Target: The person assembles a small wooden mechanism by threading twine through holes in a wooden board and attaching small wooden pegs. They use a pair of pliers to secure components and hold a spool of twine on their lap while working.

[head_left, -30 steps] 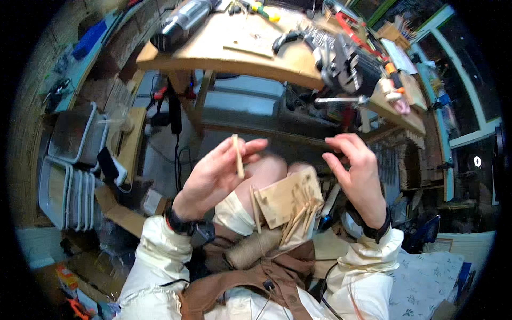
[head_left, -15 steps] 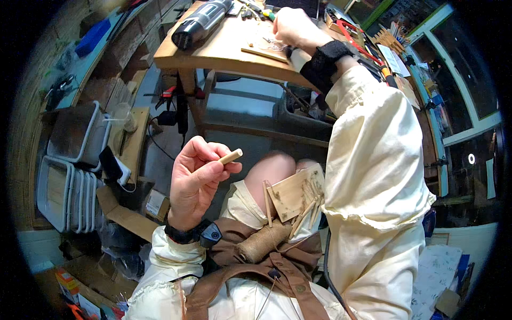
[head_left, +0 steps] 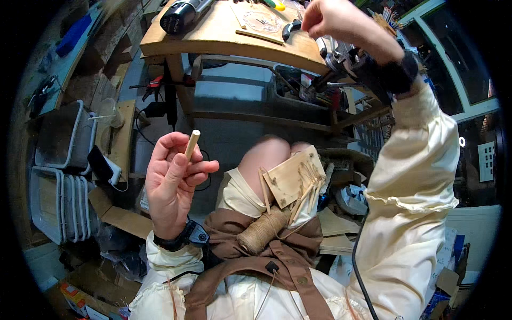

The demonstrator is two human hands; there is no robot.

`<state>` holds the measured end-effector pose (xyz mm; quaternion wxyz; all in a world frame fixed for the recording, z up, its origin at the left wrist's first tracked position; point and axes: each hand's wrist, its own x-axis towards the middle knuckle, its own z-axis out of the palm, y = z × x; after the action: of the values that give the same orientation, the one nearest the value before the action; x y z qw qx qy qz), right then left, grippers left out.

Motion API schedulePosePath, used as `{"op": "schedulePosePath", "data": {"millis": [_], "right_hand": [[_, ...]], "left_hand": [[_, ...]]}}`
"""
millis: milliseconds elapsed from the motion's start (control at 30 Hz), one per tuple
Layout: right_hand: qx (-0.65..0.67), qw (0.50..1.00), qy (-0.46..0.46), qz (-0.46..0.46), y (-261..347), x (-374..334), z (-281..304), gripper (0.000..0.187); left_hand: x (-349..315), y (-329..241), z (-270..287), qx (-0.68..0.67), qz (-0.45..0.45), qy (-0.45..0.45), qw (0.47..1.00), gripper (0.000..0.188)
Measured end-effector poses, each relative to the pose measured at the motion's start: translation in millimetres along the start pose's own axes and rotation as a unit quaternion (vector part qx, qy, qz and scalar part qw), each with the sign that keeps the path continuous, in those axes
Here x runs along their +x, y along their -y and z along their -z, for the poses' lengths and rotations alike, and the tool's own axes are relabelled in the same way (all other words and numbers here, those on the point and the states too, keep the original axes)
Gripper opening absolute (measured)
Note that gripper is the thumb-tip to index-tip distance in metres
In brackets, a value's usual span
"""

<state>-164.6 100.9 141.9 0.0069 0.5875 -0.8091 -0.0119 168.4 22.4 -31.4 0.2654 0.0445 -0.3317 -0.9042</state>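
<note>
My left hand (head_left: 173, 184) is raised in front of me, palm up, pinching a short pale wooden dowel (head_left: 192, 143) between thumb and fingers. My right hand (head_left: 333, 21) reaches up over the wooden workbench (head_left: 213, 37), fingers drawn together near black pliers (head_left: 290, 28) and a thin wooden panel (head_left: 261, 22); whether it holds anything is not clear. On my lap lie a small wooden board (head_left: 290, 176) with several thin sticks on it and a spool of twine (head_left: 261, 234).
A dark power tool (head_left: 184, 13) lies on the bench's left part. A metal vise (head_left: 341, 53) sits at the bench edge below my right wrist. Grey plastic bins (head_left: 53, 176) stand on the floor at left, with cardboard (head_left: 120, 216) beside them.
My right hand went from beside my lap up to the workbench and now hovers farther right over it. My left hand turned the dowel more upright and stayed near the same place.
</note>
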Motion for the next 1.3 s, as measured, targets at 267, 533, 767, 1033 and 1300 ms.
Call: {"op": "schedulePosePath", "data": {"millis": [267,533,767,1033,1300], "right_hand": [[0.091,0.979,-0.173,0.051,-17.8,66.5,-71.1,0.020],[-0.032,0.969,-0.218,-0.115,-14.7,94.7,-98.1,0.024],[-0.007,0.977,-0.195,-0.089,-28.4,106.6,-104.6,0.020],[-0.044,0.973,-0.226,-0.010,-38.9,108.3,-100.5,0.013],[0.215,0.955,-0.192,-0.075,52.9,20.9,-19.6,0.010]], "left_hand": [[2.9,8.9,-4.0,0.039,0.037,0.004,0.999,0.035],[-1.0,4.3,-5.0,0.039,0.021,0.012,0.999,0.034],[-1.4,6.9,-15.6,0.039,0.045,0.004,0.998,0.032],[8.5,16.2,-9.8,0.062,0.041,0.076,0.994,0.024],[16.5,32.7,-14.5,0.093,-0.014,0.113,0.989,0.018]]}}
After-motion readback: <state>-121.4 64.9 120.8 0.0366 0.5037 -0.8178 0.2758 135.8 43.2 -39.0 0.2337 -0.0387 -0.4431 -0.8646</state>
